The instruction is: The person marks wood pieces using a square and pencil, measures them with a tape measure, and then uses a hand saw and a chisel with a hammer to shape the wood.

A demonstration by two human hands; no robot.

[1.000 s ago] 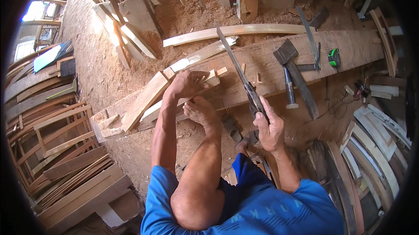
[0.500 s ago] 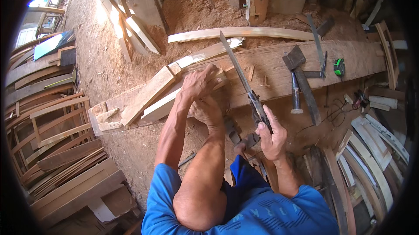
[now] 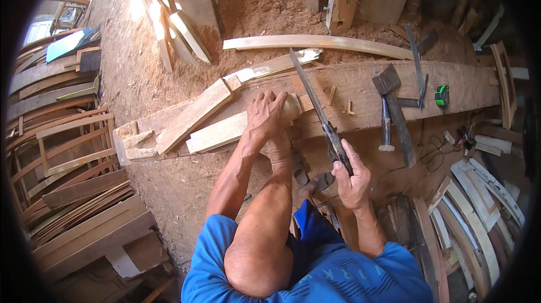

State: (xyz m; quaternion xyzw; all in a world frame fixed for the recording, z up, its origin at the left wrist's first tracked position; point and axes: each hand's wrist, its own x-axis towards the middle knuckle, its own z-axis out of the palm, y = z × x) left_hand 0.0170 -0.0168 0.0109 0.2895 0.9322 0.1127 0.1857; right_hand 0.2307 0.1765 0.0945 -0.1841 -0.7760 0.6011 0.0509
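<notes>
My left hand [image 3: 266,114] bears down on a short pale wood strip [image 3: 222,132], its fingers bent over the far side and part of the strip hidden beneath it. My bare foot [image 3: 277,148] is just under that hand, at the plank's near edge. In my right hand [image 3: 353,182] is the dark handle of a handsaw [image 3: 314,93]. Its narrow blade points up and away to the left, over the thick wooden plank [image 3: 360,108] and right of the strip. Another wood block [image 3: 194,117] lies slanted on the plank beside the strip.
Farther right on the plank are a hammer [image 3: 385,125], a dark wide-headed tool [image 3: 401,128], a metal square [image 3: 414,102] and a green tape measure [image 3: 442,96]. A long curved strip [image 3: 315,42] lies beyond. Stacked frames [image 3: 76,142] stand left; curved timbers [image 3: 468,218] lie right.
The pale strip has turned so its broad face shows more. My left hand has shifted from a bunched grip to fingers spread over it. The saw stays nearly still in my right hand.
</notes>
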